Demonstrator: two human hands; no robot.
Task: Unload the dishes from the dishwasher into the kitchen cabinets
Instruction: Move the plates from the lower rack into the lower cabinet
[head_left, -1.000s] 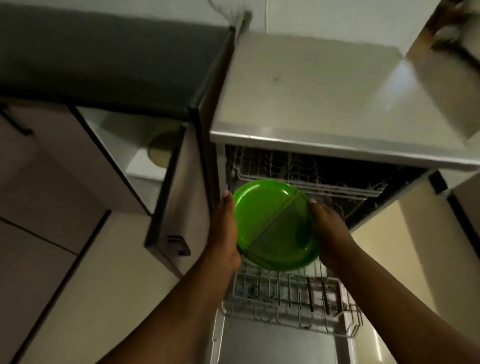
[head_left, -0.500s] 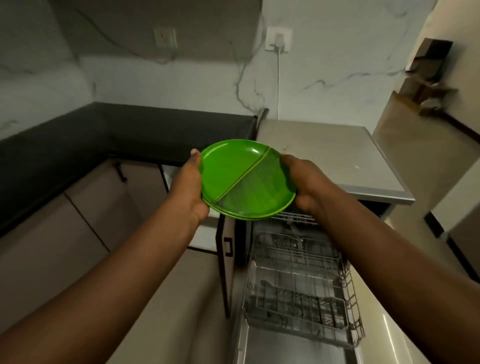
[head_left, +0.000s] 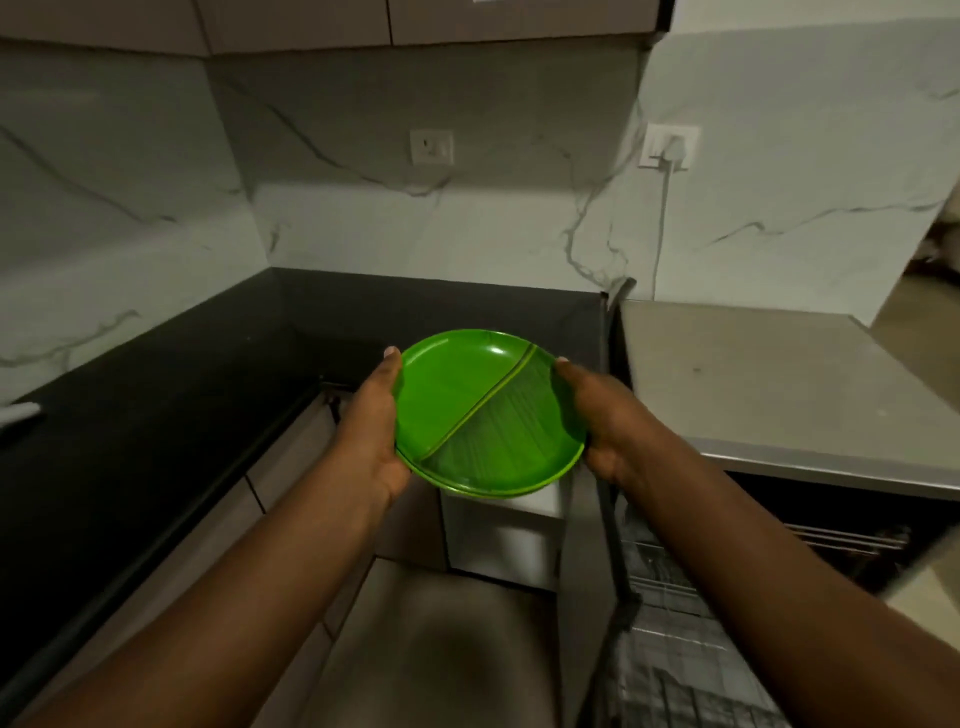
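- Head view: two green plates (head_left: 488, 415) are stacked and held level in the air, in front of the dark counter (head_left: 156, 415) and above the open lower cabinet (head_left: 501, 535).
- The left hand (head_left: 371, 434) clamps the left rim of the stack. The thumb lies along the top edge; the other fingers are curled under and hidden.
- The right hand (head_left: 605, 421) clamps the right rim in the same way, thumb on top, remaining fingers out of sight beneath.
- A second rim shows below the upper plate at the near edge, so the stack holds at least two plates. The exact count cannot be told.
- The dishwasher (head_left: 779, 395) stands at the right, with its grey top bare and its wire rack (head_left: 691, 623) pulled out at the lower right.
- The visible part of the rack shows no dishes; the rest is blurred or out of frame.
- The upper cabinets (head_left: 311, 23) run along the top edge, doors closed.
- Progress estimate: the plates are out of the dishwasher but not yet stored. Placement in a cabinet is left, and any further dishes cannot be confirmed.
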